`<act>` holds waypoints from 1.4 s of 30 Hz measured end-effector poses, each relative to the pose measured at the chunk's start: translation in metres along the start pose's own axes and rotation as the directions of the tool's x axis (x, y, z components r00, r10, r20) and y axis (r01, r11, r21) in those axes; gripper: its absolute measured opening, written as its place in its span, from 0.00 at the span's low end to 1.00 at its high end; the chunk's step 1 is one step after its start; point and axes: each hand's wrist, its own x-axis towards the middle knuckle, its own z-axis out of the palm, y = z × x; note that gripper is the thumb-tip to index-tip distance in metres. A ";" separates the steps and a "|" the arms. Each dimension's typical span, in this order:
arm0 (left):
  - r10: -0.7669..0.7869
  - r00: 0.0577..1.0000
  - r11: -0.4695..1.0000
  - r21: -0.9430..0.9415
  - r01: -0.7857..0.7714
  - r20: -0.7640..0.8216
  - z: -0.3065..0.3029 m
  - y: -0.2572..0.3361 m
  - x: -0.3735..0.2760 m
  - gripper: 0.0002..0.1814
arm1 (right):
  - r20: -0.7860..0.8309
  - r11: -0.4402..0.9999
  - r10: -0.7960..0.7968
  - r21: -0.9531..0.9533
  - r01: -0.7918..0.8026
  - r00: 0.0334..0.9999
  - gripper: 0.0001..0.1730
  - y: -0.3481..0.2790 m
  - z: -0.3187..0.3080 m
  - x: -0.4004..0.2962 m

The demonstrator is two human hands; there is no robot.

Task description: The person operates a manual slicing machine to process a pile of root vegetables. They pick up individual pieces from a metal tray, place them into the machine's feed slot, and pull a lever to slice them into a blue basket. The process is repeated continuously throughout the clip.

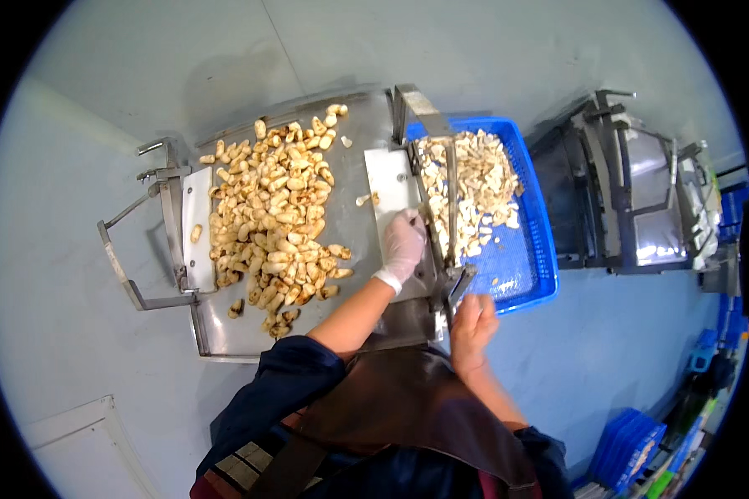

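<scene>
My left hand [404, 246], in a thin translucent glove, rests on the white cutting board [385, 171] with its fingers curled together beside the metal cutter. A pale mushroom piece appears pinched at the fingertips, mostly hidden by them. My right hand [474, 321] is bare and slightly blurred. It makes a fist around the end of the cutter's lever [462, 284], just outside the basket's near edge. A large heap of pale, brown-stained whole mushrooms [274, 212] covers the steel table [356, 237] to the left. Two small bits [363, 200] lie on and beside the board.
A blue plastic basket [540, 218] at the right holds cut pieces [468, 174]. Opposite, a second cutter [171, 218] has its own white board [198, 249]. Metal equipment [649, 187] stands farther right by the wall. Stacked blue crates [627, 446] sit at lower right.
</scene>
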 end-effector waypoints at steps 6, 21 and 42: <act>-0.083 0.976 0.984 -0.141 0.112 0.201 0.003 -0.011 0.008 0.08 | -0.118 0.985 -0.128 0.099 0.140 0.985 0.16 0.089 0.017 -0.022; -0.068 0.971 0.995 0.089 0.048 0.227 0.000 -0.010 0.016 0.06 | -0.051 0.995 -0.081 -0.061 0.077 0.995 0.17 0.001 0.001 -0.001; -0.191 0.718 0.448 0.710 -0.544 0.670 -0.142 -0.008 0.029 0.20 | -0.092 0.958 -0.272 0.070 0.279 0.958 0.21 0.112 0.025 -0.024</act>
